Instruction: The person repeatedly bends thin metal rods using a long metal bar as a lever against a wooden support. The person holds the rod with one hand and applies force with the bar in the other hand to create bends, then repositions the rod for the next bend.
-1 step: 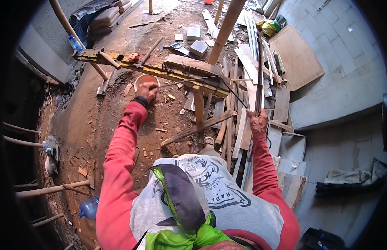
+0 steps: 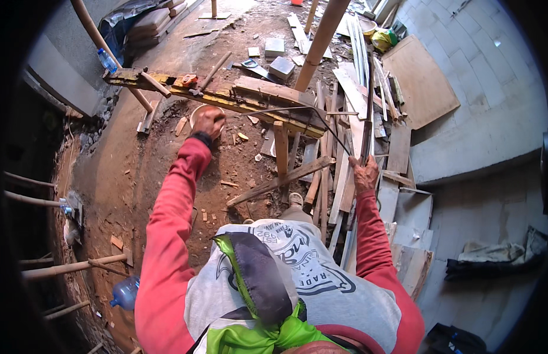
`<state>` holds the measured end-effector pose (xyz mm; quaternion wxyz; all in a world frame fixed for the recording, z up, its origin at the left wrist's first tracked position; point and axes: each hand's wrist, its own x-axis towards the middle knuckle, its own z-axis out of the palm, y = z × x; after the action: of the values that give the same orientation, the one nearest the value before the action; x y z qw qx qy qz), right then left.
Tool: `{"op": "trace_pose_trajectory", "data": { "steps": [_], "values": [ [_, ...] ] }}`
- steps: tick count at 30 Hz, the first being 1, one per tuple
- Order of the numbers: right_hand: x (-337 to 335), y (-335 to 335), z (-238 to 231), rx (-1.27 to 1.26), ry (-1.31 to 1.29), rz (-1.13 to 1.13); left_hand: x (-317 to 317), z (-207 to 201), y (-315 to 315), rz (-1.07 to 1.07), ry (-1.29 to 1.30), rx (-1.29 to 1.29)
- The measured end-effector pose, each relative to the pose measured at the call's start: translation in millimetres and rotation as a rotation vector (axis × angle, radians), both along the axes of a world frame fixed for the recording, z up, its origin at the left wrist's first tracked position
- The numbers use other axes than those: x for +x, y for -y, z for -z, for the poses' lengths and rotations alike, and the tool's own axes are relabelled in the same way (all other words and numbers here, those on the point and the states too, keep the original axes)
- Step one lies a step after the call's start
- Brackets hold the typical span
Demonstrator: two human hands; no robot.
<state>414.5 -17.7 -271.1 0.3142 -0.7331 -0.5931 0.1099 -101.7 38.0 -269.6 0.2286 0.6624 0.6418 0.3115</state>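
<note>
A thin dark metal rod (image 2: 285, 110) crosses in front of a raised wooden beam (image 2: 268, 89). It bends near the beam's right end and slants down to my right hand (image 2: 364, 171), which is closed on it. Up from that same hand runs a long dark bar (image 2: 368, 115); whether the fingers wrap both is hard to see. My left hand (image 2: 209, 122) is closed over a pale round bowl (image 2: 198, 112), toward the rod's left end. Where rod and left fingers meet is not clear.
On the beam rest a hammer (image 2: 215, 72) and an orange tape measure (image 2: 189, 79). A handsaw (image 2: 256, 69) and grey blocks (image 2: 281, 68) lie beyond. Loose planks (image 2: 344, 194) crowd the right side, near a block wall (image 2: 480, 88). Bamboo poles (image 2: 321, 47) stand around.
The rod's left part has swung slightly up and away, closer to the beam edge. My left hand has barely shifted, and the long bar has tilted slightly to the right.
</note>
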Motion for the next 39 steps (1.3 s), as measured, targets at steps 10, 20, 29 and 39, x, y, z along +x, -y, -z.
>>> {"op": "trace_pose_trajectory", "data": {
  "steps": [10,20,29,39],
  "values": [
    [-26,-39,69,-0.164,-0.602,0.126,34,3,-184,-0.014,-0.468,-0.062],
    [-21,-53,93,-0.325,-0.701,0.220,42,71,-240,0.106,-0.599,-0.117],
    [-44,-49,84,-0.398,-0.841,0.203,59,83,-201,0.074,-0.762,0.044],
    [-23,-30,122,-0.306,-0.722,0.022,96,105,-147,-0.172,-0.434,0.535]
  ]
}}
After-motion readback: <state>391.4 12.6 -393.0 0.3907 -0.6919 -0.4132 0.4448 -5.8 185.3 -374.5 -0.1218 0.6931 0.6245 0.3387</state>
